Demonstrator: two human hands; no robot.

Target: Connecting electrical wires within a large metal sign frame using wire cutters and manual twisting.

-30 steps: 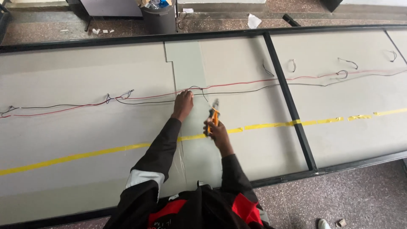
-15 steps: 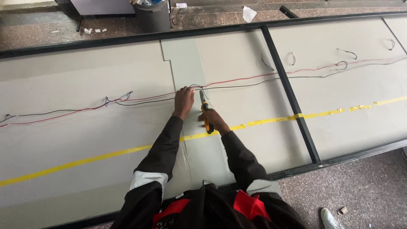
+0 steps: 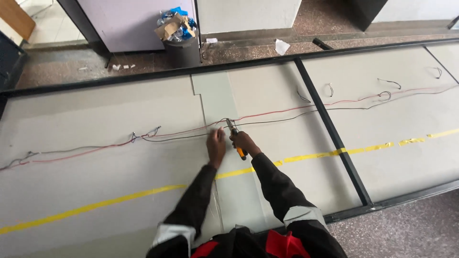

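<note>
Nearest: dark sleeves with pale cuffs, both arms stretched forward over grey panel (image 3: 119, 162). Yellow tape line (image 3: 95, 206) runs under arms.

Left hand (image 3: 216, 145) flat on panel, fingers pressing on wires, likely to keep them from sliding.

Right hand (image 3: 244, 142) just beside it, closed around orange-handled pliers (image 3: 235, 136); tool tip points away, touching wire junction. Whether tip bites wire: cannot tell.

Red wire (image 3: 282, 112) and black wire (image 3: 181, 137) lie along panel, left to right.

Far: black frame bar (image 3: 330, 134), full trash bin (image 3: 178, 29) on floor.
</note>
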